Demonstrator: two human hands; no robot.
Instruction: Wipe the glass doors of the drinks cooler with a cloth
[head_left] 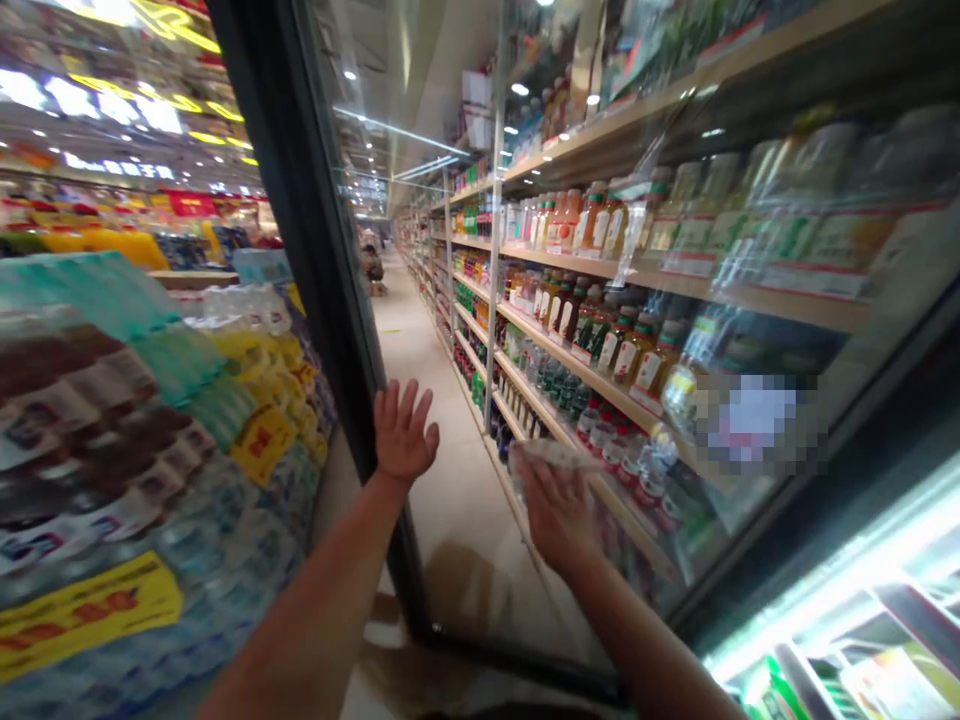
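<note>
A glass door (465, 500) with a dark frame (315, 230) stands swung outward in front of me. My left hand (405, 432) lies with its fingers spread against the door's left edge, partly over the frame and partly over the glass. To its right, my right hand (559, 510) presses a pale, thin cloth (581, 457) to the pane. The fingers of that hand are stretched over the cloth and somewhat blurred. Reflections streak the glass.
Behind the pane run long shelves (645, 270) with rows of bottled drinks. Stacked bottle packs (97, 400) with yellow price signs (90, 610) stand at left. A lit cooler (840, 640) is at lower right. Far down the aisle (401, 330), a person (372, 265) is low to the floor.
</note>
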